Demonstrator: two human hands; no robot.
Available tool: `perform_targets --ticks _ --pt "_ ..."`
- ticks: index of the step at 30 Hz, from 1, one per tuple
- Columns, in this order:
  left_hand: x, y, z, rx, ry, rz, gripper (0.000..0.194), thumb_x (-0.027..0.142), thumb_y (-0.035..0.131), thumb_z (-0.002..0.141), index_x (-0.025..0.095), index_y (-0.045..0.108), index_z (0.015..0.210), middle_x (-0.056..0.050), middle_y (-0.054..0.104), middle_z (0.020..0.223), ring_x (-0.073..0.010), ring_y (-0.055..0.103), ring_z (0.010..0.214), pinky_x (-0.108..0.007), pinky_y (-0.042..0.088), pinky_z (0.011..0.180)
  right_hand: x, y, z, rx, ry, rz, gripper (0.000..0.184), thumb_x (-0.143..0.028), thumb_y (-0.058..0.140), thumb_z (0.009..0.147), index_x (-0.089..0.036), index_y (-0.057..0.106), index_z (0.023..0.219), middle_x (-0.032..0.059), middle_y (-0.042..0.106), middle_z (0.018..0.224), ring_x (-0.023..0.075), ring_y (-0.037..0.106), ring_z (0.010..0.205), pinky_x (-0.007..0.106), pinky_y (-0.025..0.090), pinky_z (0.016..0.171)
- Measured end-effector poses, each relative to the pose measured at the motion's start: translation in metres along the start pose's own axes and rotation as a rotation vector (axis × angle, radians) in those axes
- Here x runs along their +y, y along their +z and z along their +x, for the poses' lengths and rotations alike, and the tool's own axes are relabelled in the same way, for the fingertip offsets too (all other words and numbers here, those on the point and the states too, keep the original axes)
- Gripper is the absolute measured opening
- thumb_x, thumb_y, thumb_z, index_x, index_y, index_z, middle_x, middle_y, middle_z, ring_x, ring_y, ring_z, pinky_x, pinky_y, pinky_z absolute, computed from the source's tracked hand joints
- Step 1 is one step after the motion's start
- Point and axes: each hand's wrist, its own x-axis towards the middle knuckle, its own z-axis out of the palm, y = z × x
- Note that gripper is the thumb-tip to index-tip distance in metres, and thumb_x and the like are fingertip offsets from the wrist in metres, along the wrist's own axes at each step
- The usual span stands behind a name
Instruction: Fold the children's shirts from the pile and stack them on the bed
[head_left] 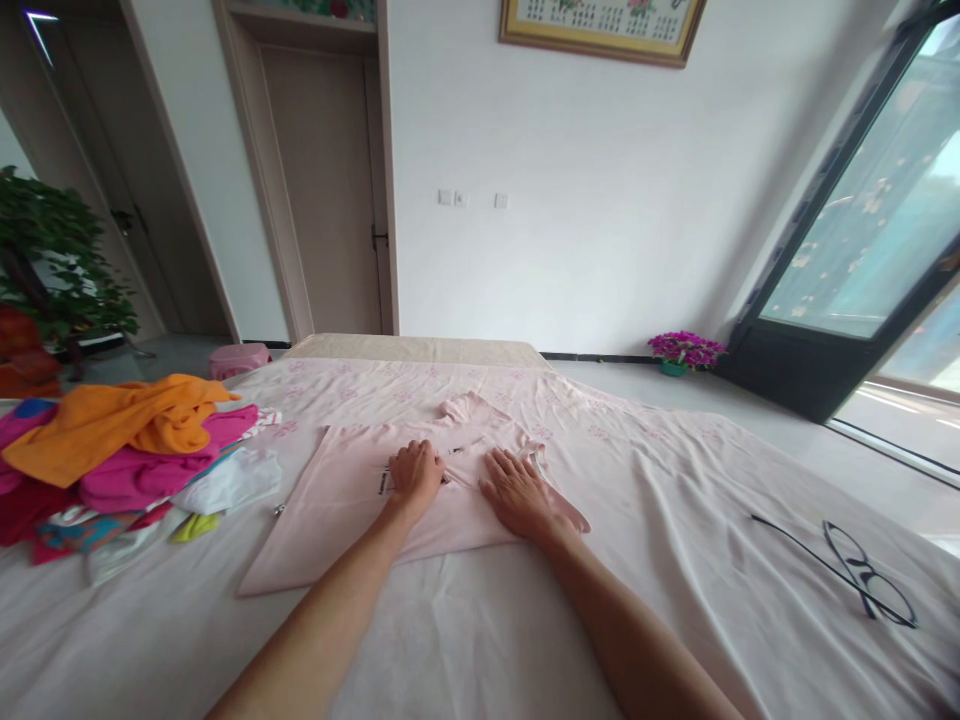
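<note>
A pale pink T-shirt lies spread sideways on the sheet, its hem end to the left and its neck and sleeve side to the right. Dark print shows on its front, partly covered by my left hand. The fingers of that hand are curled in on the fabric, bunching it near the print. My right hand rests flat on the shirt near the sleeve, fingers stretched out and holding nothing. Small creases run through the cloth between the two hands.
A pile of colourful clothes is heaped on the left of the pale bedsheet. Black-framed glasses lie at the right. Beyond are a pink stool, a potted purple flower and a wooden door.
</note>
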Motion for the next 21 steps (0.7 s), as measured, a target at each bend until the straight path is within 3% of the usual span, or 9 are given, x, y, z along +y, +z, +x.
perform_targets --ticks 3,5,7,10,15,19,21 --pt "0.001 -0.007 -0.007 0.009 0.138 -0.014 0.029 0.023 0.042 0.091 0.014 0.062 0.109 -0.018 0.062 0.114 -0.0273 0.058 0.11 -0.046 0.039 0.094 -0.002 0.004 0.003 0.017 0.112 -0.025 0.059 -0.048 0.025 0.1 -0.016 0.039 0.147 0.0132 0.035 0.153 0.0284 0.029 0.142 0.05 0.015 0.116" --pt "0.004 -0.009 -0.015 -0.001 0.294 -0.035 0.03 0.025 0.045 0.092 0.02 0.059 0.118 -0.012 0.058 0.127 -0.0223 0.052 0.121 -0.039 0.034 0.104 -0.004 0.005 0.005 0.059 0.155 -0.05 0.059 -0.046 0.026 0.1 -0.013 0.039 0.146 0.0155 0.035 0.153 0.0297 0.027 0.143 0.052 0.01 0.116" --pt "0.005 -0.006 -0.024 -0.021 0.492 -0.059 0.036 0.031 0.047 0.093 0.025 0.055 0.127 -0.007 0.051 0.141 -0.0199 0.041 0.133 -0.036 0.026 0.112 -0.005 0.006 0.006 0.097 0.089 -0.058 0.058 -0.044 0.027 0.1 -0.014 0.038 0.148 0.0139 0.032 0.155 0.0276 0.021 0.145 0.05 0.006 0.118" --pt "-0.001 0.004 -0.032 -0.062 0.665 -0.073 0.047 0.04 0.039 0.096 0.022 0.046 0.139 -0.009 0.041 0.151 -0.0233 0.03 0.142 -0.042 0.02 0.116 -0.003 0.005 0.009 0.035 -0.086 -0.019 0.055 -0.042 0.025 0.101 -0.02 0.033 0.15 0.0073 0.026 0.158 0.0223 0.019 0.146 0.044 0.008 0.119" --pt "-0.024 0.006 -0.037 -0.137 0.587 -0.016 0.061 0.053 0.034 0.095 0.021 0.038 0.146 -0.012 0.034 0.155 -0.0281 0.029 0.143 -0.049 0.021 0.116 0.011 0.008 0.014 -0.075 0.062 -0.01 0.064 -0.049 0.024 0.099 -0.014 0.026 0.152 0.0091 0.022 0.159 0.0244 0.02 0.146 0.046 0.014 0.117" --pt "-0.055 -0.009 -0.049 -0.073 0.424 0.074 0.061 0.054 0.036 0.094 0.02 0.041 0.145 -0.015 0.039 0.152 -0.0327 0.028 0.143 -0.054 0.015 0.116 0.017 0.008 0.013 -0.009 0.19 -0.071 0.066 -0.05 0.023 0.099 -0.009 0.032 0.15 0.0142 0.028 0.156 0.0265 0.02 0.146 0.05 0.006 0.118" --pt "-0.075 -0.016 -0.057 -0.051 0.354 0.11 0.062 0.055 0.036 0.094 0.019 0.041 0.145 -0.016 0.04 0.151 -0.0334 0.027 0.143 -0.055 0.015 0.115 0.011 0.004 0.011 0.03 0.167 -0.073 0.066 -0.05 0.022 0.099 -0.01 0.032 0.15 0.013 0.027 0.157 0.0257 0.018 0.146 0.049 0.002 0.118"
